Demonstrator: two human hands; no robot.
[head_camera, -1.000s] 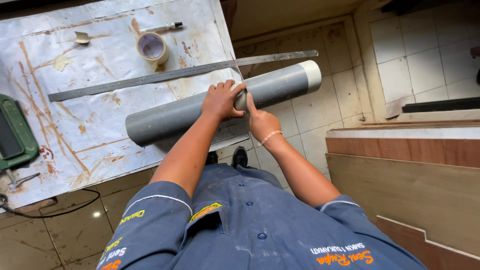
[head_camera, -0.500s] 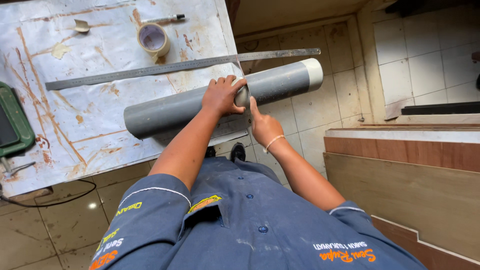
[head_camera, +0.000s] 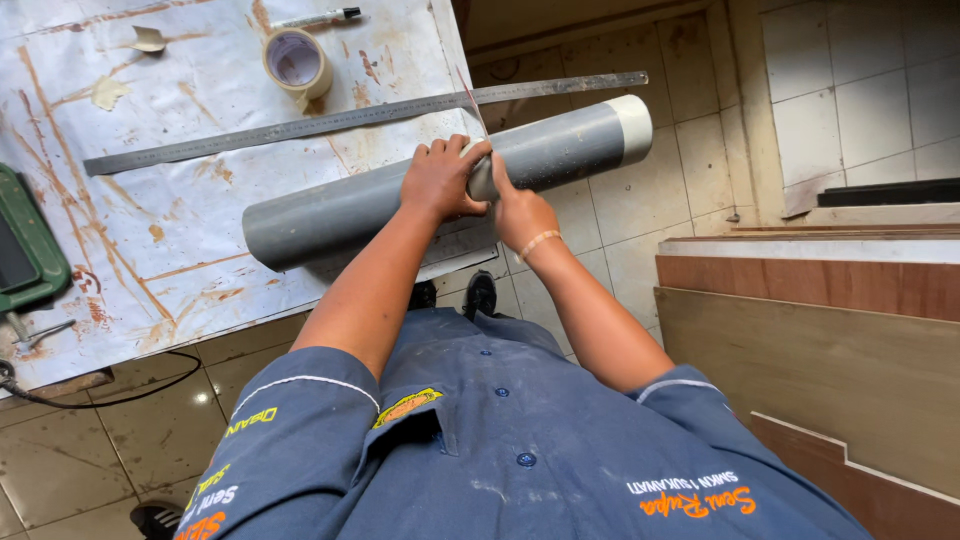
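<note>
Head view, looking down over a person in a blue work shirt (head_camera: 500, 450) standing on a tiled floor (head_camera: 120, 440) at the edge of a table (head_camera: 200, 210) covered with a stained white sheet.

Nearest, both bare forearms reach forward to a grey pipe (head_camera: 340, 212) that lies across the table's edge, its far end with a white cap or collar (head_camera: 633, 127) hanging out over the floor. The left hand (head_camera: 440, 180) is closed over the top of the pipe near its middle, holding it down. The right hand (head_camera: 520, 210), a band at its wrist, presses against the pipe just beside the left, fingers narrow, one pointing up along a pale strip (head_camera: 480, 178) that seems to wrap around the pipe; what the strip is made of I cannot tell, nor whether the hand grips anything else.

By my judgement the pipe is laid out and steadied, and a band or mark around it is being set; the pipe shows no cut, so any cutting is not yet done.

Just beyond the pipe lies a long steel ruler (head_camera: 360, 118), apart from it. Farther off sit a roll of tape (head_camera: 296, 60) and a marker (head_camera: 318, 17). At the left edge is a green case (head_camera: 25, 250). To the right, wooden boards (head_camera: 800, 330) lean by the wall.
</note>
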